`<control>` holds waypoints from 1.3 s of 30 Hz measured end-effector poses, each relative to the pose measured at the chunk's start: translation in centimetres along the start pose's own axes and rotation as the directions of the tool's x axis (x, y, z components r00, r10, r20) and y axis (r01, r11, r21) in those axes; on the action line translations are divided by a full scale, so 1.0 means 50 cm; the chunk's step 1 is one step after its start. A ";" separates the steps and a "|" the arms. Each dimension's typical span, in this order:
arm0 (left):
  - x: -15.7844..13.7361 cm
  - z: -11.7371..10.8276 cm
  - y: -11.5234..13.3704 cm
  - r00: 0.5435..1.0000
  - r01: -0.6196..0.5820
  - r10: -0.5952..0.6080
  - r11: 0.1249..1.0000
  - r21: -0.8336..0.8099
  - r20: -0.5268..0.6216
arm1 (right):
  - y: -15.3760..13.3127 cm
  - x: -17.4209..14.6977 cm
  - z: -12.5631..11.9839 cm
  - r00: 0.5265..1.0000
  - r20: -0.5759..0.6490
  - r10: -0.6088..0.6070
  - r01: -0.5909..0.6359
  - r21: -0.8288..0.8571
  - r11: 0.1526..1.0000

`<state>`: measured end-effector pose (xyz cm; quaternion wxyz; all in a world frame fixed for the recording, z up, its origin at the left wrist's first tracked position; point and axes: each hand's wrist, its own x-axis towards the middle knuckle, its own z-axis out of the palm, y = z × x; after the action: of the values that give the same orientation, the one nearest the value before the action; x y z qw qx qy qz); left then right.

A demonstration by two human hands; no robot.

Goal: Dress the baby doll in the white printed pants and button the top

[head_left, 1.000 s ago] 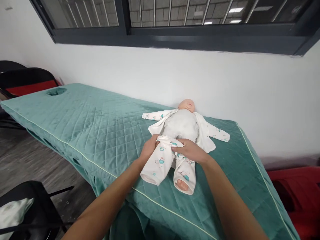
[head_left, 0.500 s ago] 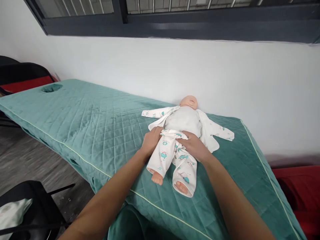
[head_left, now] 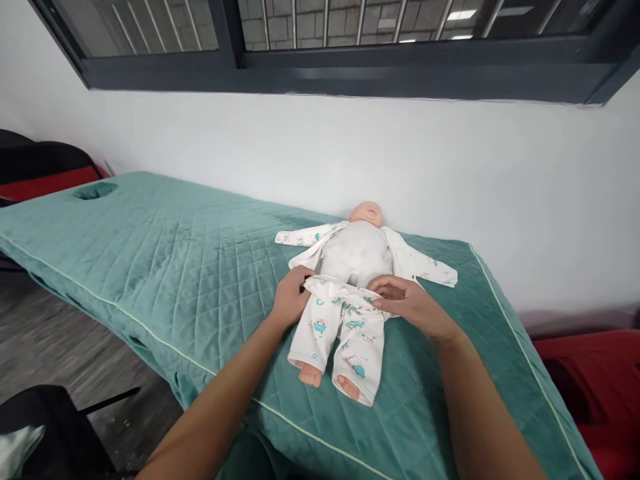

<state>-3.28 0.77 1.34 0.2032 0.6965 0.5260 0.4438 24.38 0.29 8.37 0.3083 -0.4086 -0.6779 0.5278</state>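
Pants [head_left: 345, 327] up to doll [head_left: 357, 250] waist, both feet out; left hand [head_left: 290, 300] pinching waistband, right hand [head_left: 407, 303] loosely gripping it; top [head_left: 410, 263] unfastened, mid-frame.

wall [head_left: 450, 173] close behind doll [head_left: 357, 253], bed [head_left: 175, 253] open leftward

A doll [head_left: 356, 257] lies on a padded table [head_left: 165, 247] beside the wall [head_left: 320, 160].

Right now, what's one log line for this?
left hand: grips doll's trousers waistband | right hand: on waistband | doll: on back, feet bare
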 end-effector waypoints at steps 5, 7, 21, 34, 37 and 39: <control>0.002 -0.016 0.008 0.999 -0.029 0.011 0.935 -0.355 -0.054 | 0.005 0.005 0.027 0.986 -0.051 -0.158 0.150 -0.129 0.980; 0.010 -0.019 0.016 0.999 0.008 -0.027 0.913 -0.409 -0.040 | 0.008 0.008 0.039 0.981 -0.067 -0.180 0.158 -0.249 0.955; 0.114 -0.006 0.106 0.881 0.023 0.132 0.947 -0.321 0.455 | 0.041 0.020 0.053 0.981 -0.193 -0.008 0.017 0.046 0.999; 0.130 0.030 -0.022 0.891 0.368 -0.415 0.423 -0.828 0.184 | 0.072 0.043 0.010 0.877 -0.463 0.126 0.087 0.412 0.907; 0.132 0.035 -0.031 0.894 0.368 -0.420 0.483 -0.795 0.158 | 0.088 0.050 0.008 0.848 -0.505 0.160 0.085 0.429 0.899; 0.131 0.034 -0.031 0.911 0.378 -0.370 0.565 -0.733 0.185 | 0.097 0.050 0.005 0.852 -0.497 0.164 0.052 0.393 0.918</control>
<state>-2.39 7.63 1.92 0.5657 0.4228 0.4271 0.5646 24.06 2.92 3.56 0.5393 -0.4858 -0.4371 0.5311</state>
